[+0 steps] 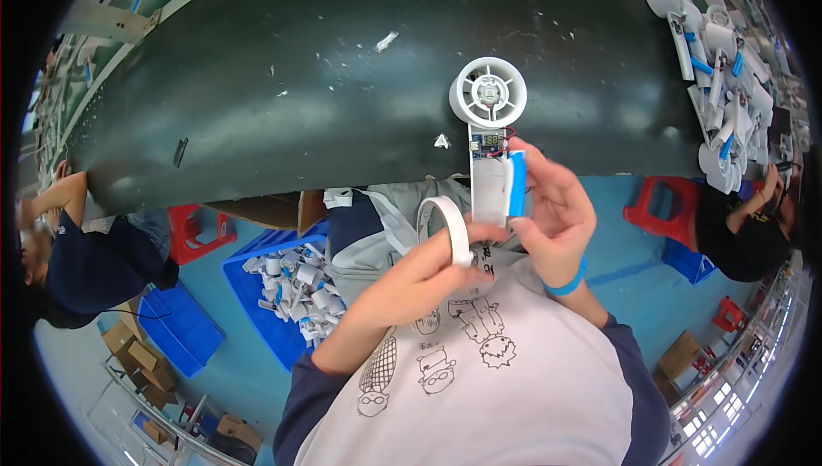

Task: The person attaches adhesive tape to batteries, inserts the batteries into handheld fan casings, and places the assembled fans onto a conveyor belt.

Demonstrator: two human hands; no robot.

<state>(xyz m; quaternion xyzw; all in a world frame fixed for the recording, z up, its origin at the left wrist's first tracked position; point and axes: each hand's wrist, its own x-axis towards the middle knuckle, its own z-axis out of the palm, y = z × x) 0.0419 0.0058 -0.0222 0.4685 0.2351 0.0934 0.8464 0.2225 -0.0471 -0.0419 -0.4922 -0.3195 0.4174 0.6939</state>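
A white handheld fan [459,110] extends over the table's near edge, its round head on the dark surface and its handle [489,188] pointing toward me. The handle is uncovered, showing a small circuit board [491,144] with a display and thin wires. Along the handle's right side, my right hand [561,213] grips a blue cylindrical battery [517,183] between thumb and fingers. My left hand [411,286] is closed around a roll of white tape [459,235], its fingertips by the handle's lower end. Some left fingers are hidden behind the roll.
Piled white fan parts [723,63] lie at the table's right end. White scraps [387,41] and a black strip [180,152] are on the table [325,123]. A blue bin [248,290] of fan parts stands left of me. Other people sit on both sides by red stools [664,209].
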